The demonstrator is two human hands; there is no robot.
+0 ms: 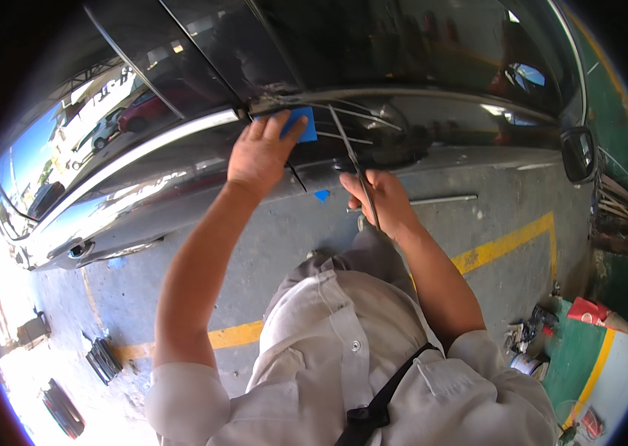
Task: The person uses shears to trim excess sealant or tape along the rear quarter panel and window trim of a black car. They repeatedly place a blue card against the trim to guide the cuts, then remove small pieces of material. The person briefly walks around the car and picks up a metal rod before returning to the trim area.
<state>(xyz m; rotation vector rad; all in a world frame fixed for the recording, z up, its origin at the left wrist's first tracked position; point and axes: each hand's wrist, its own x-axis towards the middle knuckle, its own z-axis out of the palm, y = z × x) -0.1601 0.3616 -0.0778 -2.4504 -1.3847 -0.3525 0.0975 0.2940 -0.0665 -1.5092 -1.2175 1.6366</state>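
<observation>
At the edge of a glossy black car door, my left hand (pixel 260 152) grips a flat blue square piece (pixel 305 125), thumb across its face and fingertips against the body panel. The piece touches the car just below the window line. My right hand (pixel 382 201) is closed round a long thin metal rod (pixel 351 149). Its upper end reaches the panel right of the blue piece, and its lower end comes down past my wrist. Thin bright lines beside it on the black car door (pixel 470 111) look like reflections. A smaller blue scrap (pixel 321 195) shows below the panel.
Another slim metal bar (pixel 444 199) shows behind my right hand. The side mirror (pixel 577 154) juts out at the right. Yellow lines (pixel 503 245) cross the grey floor. Assorted tools (pixel 529 331) and a red package (pixel 587 312) lie at lower right, dark slatted objects (pixel 102 360) at lower left.
</observation>
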